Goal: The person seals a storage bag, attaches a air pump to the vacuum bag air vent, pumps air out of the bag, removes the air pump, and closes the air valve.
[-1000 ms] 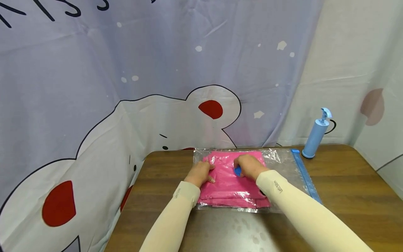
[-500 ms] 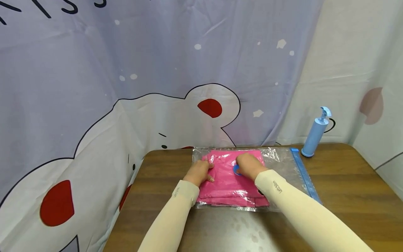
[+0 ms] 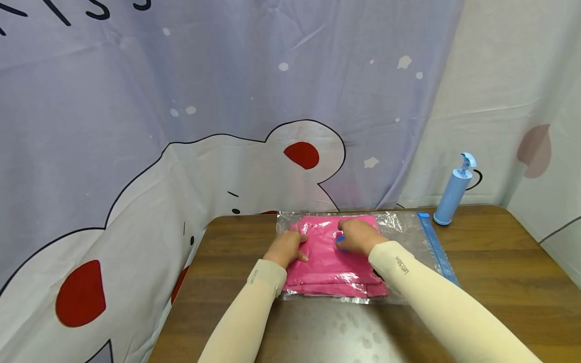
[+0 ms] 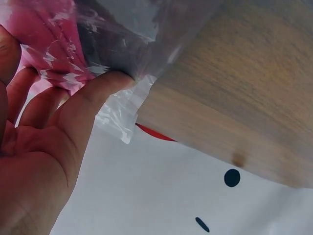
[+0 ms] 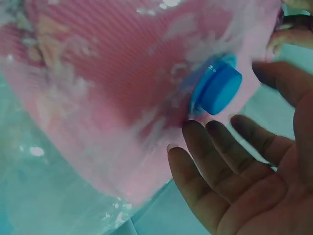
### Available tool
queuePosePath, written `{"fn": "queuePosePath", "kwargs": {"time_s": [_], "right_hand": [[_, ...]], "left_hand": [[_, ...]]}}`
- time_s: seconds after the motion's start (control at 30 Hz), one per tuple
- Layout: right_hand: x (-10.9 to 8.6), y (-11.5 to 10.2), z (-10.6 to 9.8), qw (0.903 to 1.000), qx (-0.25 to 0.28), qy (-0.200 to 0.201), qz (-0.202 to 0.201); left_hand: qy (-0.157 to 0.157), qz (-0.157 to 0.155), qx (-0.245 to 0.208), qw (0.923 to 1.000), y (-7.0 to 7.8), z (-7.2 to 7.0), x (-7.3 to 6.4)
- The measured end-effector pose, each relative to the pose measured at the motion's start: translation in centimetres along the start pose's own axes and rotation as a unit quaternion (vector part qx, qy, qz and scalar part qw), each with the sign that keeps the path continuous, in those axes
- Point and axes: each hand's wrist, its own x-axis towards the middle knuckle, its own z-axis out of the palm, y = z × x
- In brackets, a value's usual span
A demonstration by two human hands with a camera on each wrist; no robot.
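On the desk point(image 3: 245, 247), toward its far side, a clear plastic bag point(image 3: 404, 227) lies flat with a folded pink cloth point(image 3: 322, 262) inside it. The cloth fills the left and middle of the bag, while the right part shows bare film, wrinkled and shiny, and ends in a blue closure strip point(image 3: 436, 247) that runs along the right-hand edge. A round blue cap point(image 5: 222, 90) stands up from the film above the pink cloth.

The right hand point(image 3: 360, 237) is over the bag at this cap. Its fingers are spread and slightly bent, with the cap between thumb and fingertips; the right wrist view shows a gap around the cap, so the hand is just beside it rather than pinching it. The left hand point(image 3: 283, 247) rests on the left side of the bag, fingers parted, with one fingertip against the clear margin beyond the cloth.

Both forearms wear cream sleeves point(image 3: 247, 312) with small dark lettering near the wrists. At the back right of the desk stands a light blue pump point(image 3: 450, 199), near the upper end of the strip. Behind everything hangs a curtain point(image 3: 218, 60) in pale lilac and white, printed with black outlines and red patches.
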Motion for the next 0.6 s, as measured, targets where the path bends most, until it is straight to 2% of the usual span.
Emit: {"fn": "queuePosePath", "kwargs": {"time_s": [0.07, 0.1, 0.17, 0.23, 0.27, 0.37, 0.43, 0.53, 0.6], "right_hand": [[1.6, 2.2, 2.5, 0.9998, -0.01, 0.019, 0.001], [2.2, 3.0, 3.5, 0.9997, -0.01, 0.023, 0.006], [2.7, 3.8, 4.5, 0.9995, -0.012, 0.029, 0.001], [2.2, 3.0, 3.7, 0.9994, -0.008, 0.031, -0.016], [1.4, 2.0, 2.6, 0.9992, -0.009, 0.028, -0.025], [-0.7, -1.1, -0.7, 0.9983, -0.023, 0.013, -0.052], [-1.6, -2.5, -2.0, 0.9978, -0.025, 0.003, -0.061], [-1.6, -2.5, -2.1, 0.9986, -0.019, -0.003, -0.049], [-0.3, -0.7, -0.2, 0.9992, -0.018, 0.011, -0.034]], "left_hand": [[0.006, 0.006, 0.002, 1.0, -0.2, 0.0, -0.1], [0.001, 0.003, -0.007, 1.0, -0.4, 0.2, 0.3], [0.001, 0.005, -0.006, 1.0, -0.5, 0.3, 0.4], [-0.001, 0.008, -0.002, 1.0, -0.8, 0.7, 0.8], [-0.008, 0.0, -0.007, 0.9999, -0.7, 0.6, 1.0], [-0.005, 0.009, -0.01, 0.9999, -2.0, 1.9, 2.1], [-0.006, 0.014, -0.005, 0.9999, -2.7, 2.6, 2.8], [-0.007, 0.021, 0.013, 0.9997, -3.1, 3.0, 3.1], [-0.006, 0.022, 0.022, 0.9995, -3.1, 3.0, 3.1]]}}
